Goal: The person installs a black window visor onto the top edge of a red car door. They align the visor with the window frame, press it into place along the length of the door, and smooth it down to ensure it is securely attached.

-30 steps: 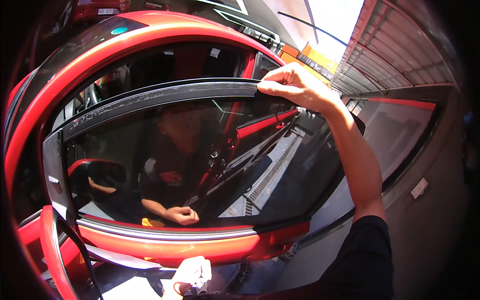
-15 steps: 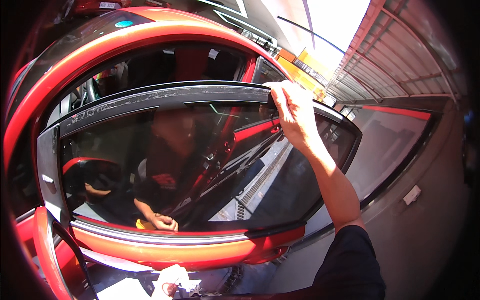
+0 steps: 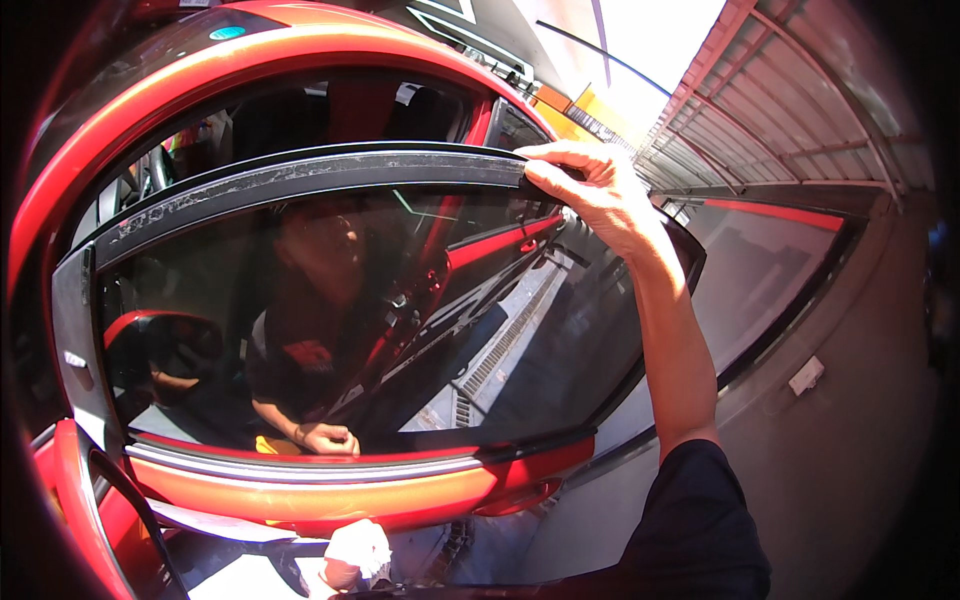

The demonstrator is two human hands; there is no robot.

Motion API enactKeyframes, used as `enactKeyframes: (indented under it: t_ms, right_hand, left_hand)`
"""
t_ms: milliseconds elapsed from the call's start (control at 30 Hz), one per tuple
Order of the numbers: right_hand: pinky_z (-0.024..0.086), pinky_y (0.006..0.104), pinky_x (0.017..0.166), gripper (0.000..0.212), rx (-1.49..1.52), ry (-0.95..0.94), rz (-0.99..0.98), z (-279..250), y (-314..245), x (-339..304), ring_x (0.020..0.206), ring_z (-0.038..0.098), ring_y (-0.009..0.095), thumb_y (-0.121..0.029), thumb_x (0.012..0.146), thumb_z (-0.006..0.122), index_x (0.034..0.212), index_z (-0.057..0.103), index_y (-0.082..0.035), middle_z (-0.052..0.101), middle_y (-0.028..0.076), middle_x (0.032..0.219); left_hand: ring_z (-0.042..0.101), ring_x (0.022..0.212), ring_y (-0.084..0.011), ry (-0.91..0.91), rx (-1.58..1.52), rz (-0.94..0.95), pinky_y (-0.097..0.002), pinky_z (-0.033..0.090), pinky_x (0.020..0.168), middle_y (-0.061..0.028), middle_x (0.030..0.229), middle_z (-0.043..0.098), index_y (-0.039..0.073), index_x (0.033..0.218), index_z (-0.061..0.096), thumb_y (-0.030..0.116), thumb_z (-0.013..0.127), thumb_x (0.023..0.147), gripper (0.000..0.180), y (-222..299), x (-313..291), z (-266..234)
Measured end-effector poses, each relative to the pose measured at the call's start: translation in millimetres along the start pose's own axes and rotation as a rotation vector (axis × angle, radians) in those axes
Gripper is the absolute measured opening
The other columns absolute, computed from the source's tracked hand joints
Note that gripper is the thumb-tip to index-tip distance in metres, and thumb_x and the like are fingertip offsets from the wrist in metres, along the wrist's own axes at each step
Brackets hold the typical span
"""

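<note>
Red wing mirror is near left, then the black trim strip runs along the far edge of the red door, left hand's down near with curled fingers, too much glare to tell if they're gripping anything, and further right the right hand's fingers are pinching the strip's right end

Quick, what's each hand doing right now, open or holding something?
Left hand: too bright to tell.
Right hand: closed, pinching the black window trim.
</note>
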State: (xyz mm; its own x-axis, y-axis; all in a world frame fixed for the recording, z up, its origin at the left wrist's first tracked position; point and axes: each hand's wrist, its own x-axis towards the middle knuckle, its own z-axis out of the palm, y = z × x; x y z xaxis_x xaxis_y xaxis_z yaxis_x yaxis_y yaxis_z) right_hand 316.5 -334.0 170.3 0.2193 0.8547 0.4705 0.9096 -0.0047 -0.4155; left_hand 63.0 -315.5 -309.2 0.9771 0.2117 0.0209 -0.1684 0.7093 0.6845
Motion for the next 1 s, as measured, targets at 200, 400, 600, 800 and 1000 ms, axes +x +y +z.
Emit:
enactKeyframes:
  t_ms: [200, 400, 600, 800, 1000]
  right_hand:
    - [0.046, 0.0206, 0.074, 0.027, -0.201, -0.034, 0.020, -10, -4, 6, 0.080, 0.055, 0.004, -0.025, 0.093, 0.072, 0.106, 0.074, -0.002, 0.067, -0.003, 0.090]
    - [0.046, 0.0214, 0.072, 0.031, -0.123, -0.091, 0.195, -7, -13, 7, 0.078, 0.056, 0.005, -0.031, 0.090, 0.075, 0.096, 0.074, -0.001, 0.066, -0.005, 0.082]
    - [0.046, 0.0214, 0.076, 0.032, -0.070, -0.203, 0.118, -22, -11, 14, 0.084, 0.057, 0.005, -0.024, 0.092, 0.073, 0.117, 0.072, -0.003, 0.068, -0.002, 0.096]
    - [0.040, 0.0196, 0.067, 0.028, -0.124, -0.102, 0.275, -13, -13, 15, 0.076, 0.052, 0.002, -0.027, 0.091, 0.074, 0.105, 0.073, -0.003, 0.066, -0.005, 0.085]
    - [0.047, 0.0208, 0.076, 0.028, -0.094, -0.169, 0.188, -20, -16, 16, 0.083, 0.057, 0.005, -0.024, 0.091, 0.074, 0.108, 0.074, -0.003, 0.068, -0.002, 0.091]
  left_hand:
    - [0.056, 0.064, -0.0185, -0.006, -0.007, 0.009, -0.0315, 0.046, 0.062, -0.0096, 0.071, 0.057, 0.002, 0.078, 0.058, 0.023, 0.063, 0.093, 0.027, -1, -4, -2]
    - [0.056, 0.063, -0.0185, 0.012, -0.003, -0.006, -0.0315, 0.046, 0.061, -0.0097, 0.070, 0.057, 0.002, 0.077, 0.058, 0.023, 0.065, 0.092, 0.027, 0, 5, -7]
    - [0.056, 0.062, -0.0185, 0.094, 0.037, 0.080, -0.0315, 0.046, 0.060, -0.0097, 0.069, 0.058, 0.002, 0.076, 0.059, 0.022, 0.066, 0.091, 0.026, 20, 53, -13]
    - [0.057, 0.061, -0.0184, 0.144, 0.089, 0.081, -0.0315, 0.047, 0.059, -0.0098, 0.068, 0.058, 0.002, 0.075, 0.059, 0.022, 0.067, 0.090, 0.026, 16, 47, -21]
    - [0.057, 0.060, -0.0184, 0.192, 0.055, 0.031, -0.0315, 0.047, 0.058, -0.0099, 0.068, 0.058, 0.002, 0.074, 0.059, 0.021, 0.068, 0.088, 0.025, -13, -35, -29]
